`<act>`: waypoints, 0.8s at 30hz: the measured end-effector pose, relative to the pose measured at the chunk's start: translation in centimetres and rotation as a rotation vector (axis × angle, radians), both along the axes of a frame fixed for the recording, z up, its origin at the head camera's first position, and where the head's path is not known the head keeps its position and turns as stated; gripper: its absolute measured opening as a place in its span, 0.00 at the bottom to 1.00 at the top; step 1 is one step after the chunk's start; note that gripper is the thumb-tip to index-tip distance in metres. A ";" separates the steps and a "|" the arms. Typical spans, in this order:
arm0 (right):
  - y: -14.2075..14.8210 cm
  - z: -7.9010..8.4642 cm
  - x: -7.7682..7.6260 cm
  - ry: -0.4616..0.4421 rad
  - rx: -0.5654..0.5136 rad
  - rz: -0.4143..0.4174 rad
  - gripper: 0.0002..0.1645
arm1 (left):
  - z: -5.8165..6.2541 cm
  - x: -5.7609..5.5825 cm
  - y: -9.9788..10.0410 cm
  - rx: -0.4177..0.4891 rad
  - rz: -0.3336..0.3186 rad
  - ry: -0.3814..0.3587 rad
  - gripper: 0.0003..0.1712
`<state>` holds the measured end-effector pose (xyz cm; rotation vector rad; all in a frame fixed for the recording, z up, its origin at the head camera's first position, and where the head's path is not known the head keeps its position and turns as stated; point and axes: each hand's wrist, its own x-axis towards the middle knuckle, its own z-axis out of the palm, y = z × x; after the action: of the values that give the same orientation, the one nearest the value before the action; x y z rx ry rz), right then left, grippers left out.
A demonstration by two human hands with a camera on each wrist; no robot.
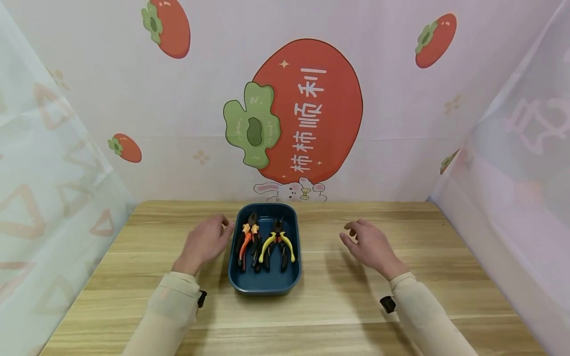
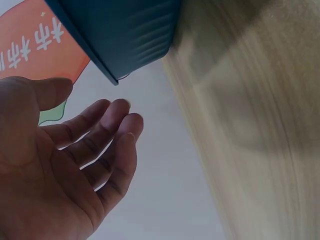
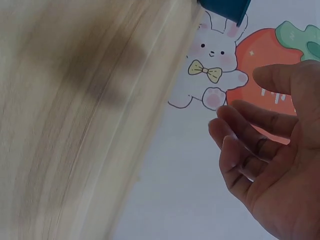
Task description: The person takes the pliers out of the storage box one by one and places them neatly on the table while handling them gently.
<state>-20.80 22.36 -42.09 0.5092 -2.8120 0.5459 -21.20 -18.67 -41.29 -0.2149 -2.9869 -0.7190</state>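
A dark blue rectangular bin (image 1: 262, 284) stands on the table a little left of the middle. Inside it lie two pairs of pliers side by side, handles toward me: pliers with orange and black grips (image 1: 246, 242) on the left, pliers with yellow and black grips (image 1: 290, 247) on the right. My left hand (image 1: 206, 243) hovers just left of the bin's wall, fingers loosely bent and holding nothing. In the left wrist view its palm (image 2: 55, 185) faces the bin's side. Farther off, right of the bin, my right hand (image 1: 370, 247) is held over the table, fingers relaxed, palm bare.
The wood-grain table (image 1: 329, 306) ends at a white backdrop (image 1: 392, 163) printed with persimmons and a rabbit. Pale cloth sheets flank it at left (image 1: 53, 163) and right (image 1: 525, 163). Each sleeve carries a small black device near the wrist.
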 end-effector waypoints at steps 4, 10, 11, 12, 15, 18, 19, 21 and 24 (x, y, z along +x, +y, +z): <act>-0.6 0.0 0.1 -0.021 -0.018 0.031 0.16 | -0.3 0.1 0.1 0.003 0.007 -0.044 0.22; -1.6 -0.1 0.3 -0.073 -0.021 0.050 0.13 | -0.6 0.2 0.3 0.013 -0.017 -0.071 0.22; -1.7 -0.1 0.3 -0.079 -0.019 0.052 0.12 | -0.7 0.2 0.3 0.020 -0.020 -0.078 0.22; -1.9 0.0 0.4 -0.086 -0.019 0.054 0.12 | -0.7 0.2 0.4 0.029 -0.023 -0.082 0.22; -2.3 0.0 0.5 -0.101 -0.017 0.061 0.11 | -0.9 0.2 0.5 0.054 -0.023 -0.094 0.22; -2.6 0.1 0.7 -0.110 -0.017 0.073 0.11 | -1.2 0.1 0.6 0.084 -0.033 -0.105 0.22; -2.7 0.1 0.7 -0.111 -0.016 0.078 0.11 | -1.2 0.1 0.7 0.095 -0.033 -0.109 0.22; -3.0 0.2 0.9 -0.112 -0.015 0.088 0.10 | -1.3 0.1 0.7 0.119 -0.037 -0.113 0.21; -3.2 0.2 1.1 -0.109 -0.008 0.099 0.10 | -1.5 0.2 0.7 0.150 -0.042 -0.112 0.19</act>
<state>-19.73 19.12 -41.90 0.6379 -2.8982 0.6219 -21.04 -17.96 -42.76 -0.2367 -3.0225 -0.9864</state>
